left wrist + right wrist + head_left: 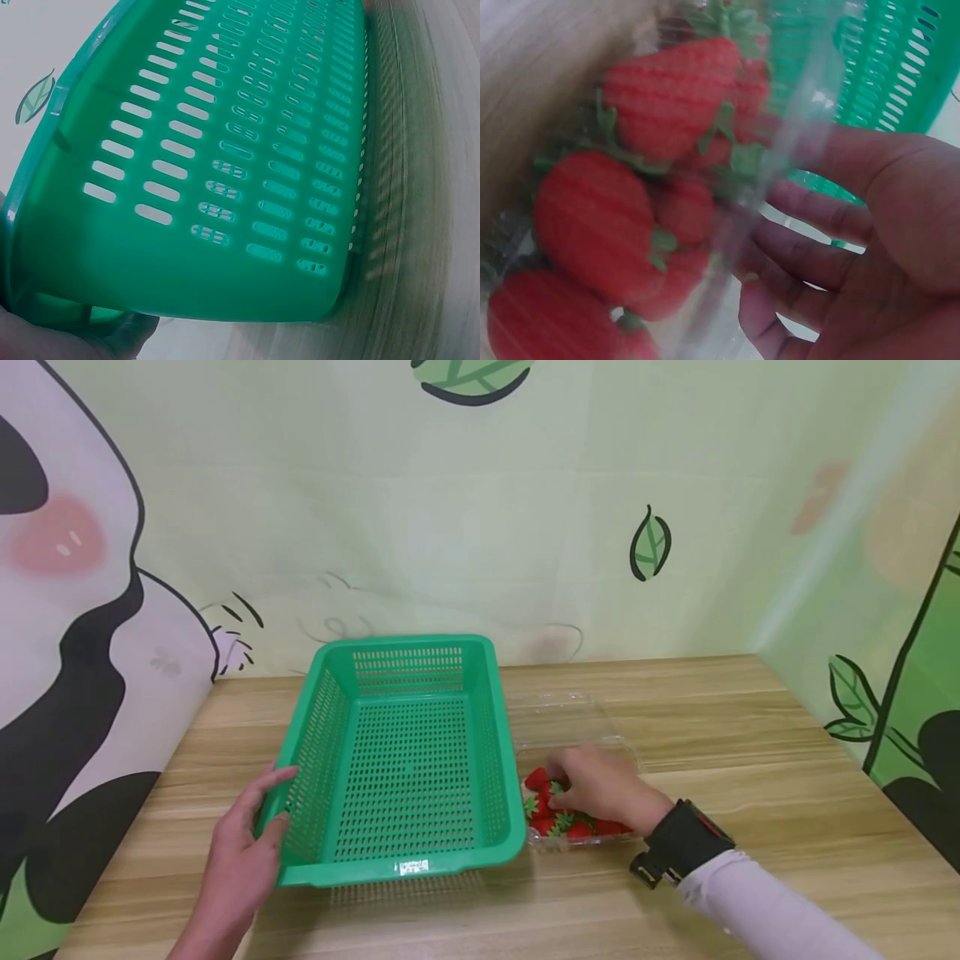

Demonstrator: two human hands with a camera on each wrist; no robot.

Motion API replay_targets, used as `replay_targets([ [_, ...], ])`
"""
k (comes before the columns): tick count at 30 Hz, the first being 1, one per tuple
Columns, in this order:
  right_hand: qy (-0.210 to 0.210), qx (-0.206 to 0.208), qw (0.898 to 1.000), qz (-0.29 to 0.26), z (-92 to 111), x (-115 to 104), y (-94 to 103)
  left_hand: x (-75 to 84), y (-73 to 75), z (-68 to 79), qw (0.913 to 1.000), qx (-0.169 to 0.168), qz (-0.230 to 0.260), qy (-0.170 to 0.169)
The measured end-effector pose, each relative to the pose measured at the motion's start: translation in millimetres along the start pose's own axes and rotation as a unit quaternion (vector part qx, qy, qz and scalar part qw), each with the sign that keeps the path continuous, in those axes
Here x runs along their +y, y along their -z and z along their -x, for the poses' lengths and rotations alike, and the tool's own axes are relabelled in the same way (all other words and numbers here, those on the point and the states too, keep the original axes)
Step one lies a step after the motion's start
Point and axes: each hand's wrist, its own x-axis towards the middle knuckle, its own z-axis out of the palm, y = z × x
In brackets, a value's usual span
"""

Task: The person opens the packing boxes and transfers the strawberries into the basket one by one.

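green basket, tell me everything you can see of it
The basket is green, rectangular and plastic-looking, with a broad rim, slotted walls and a slotted floor. It sits open side up at the table, left of the clear box; whether its base lies flat is unclear. The left hand grips its left rim near the close corner.

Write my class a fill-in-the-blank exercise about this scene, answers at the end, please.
1. The left hand holds a basket coloured ____.
2. The right hand reaches into a clear box of fruit called ____.
3. In the head view, the box lies to the ____ of the basket.
4. The wrist strap is coloured ____.

Missing words: green; strawberries; right; black.
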Motion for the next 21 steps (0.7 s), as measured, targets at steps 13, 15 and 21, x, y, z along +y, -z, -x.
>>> replay_targets([
  [13,-0.001,0.024,1.0,0.015,-0.3,-2.8,-6.1,0.0,-0.2,0.0,1.0,0.0,0.005,-0.001],
  [15,-0.004,0.022,1.0,0.017,0.1,-4.2,-4.2,0.0,-0.2,0.2,1.0,0.0,0.005,0.0],
  [21,0.011,0.024,1.0,-0.006,2.7,-12.6,9.7,0.6,0.1,-0.4,0.9999,-0.005,0.005,0.007],
])
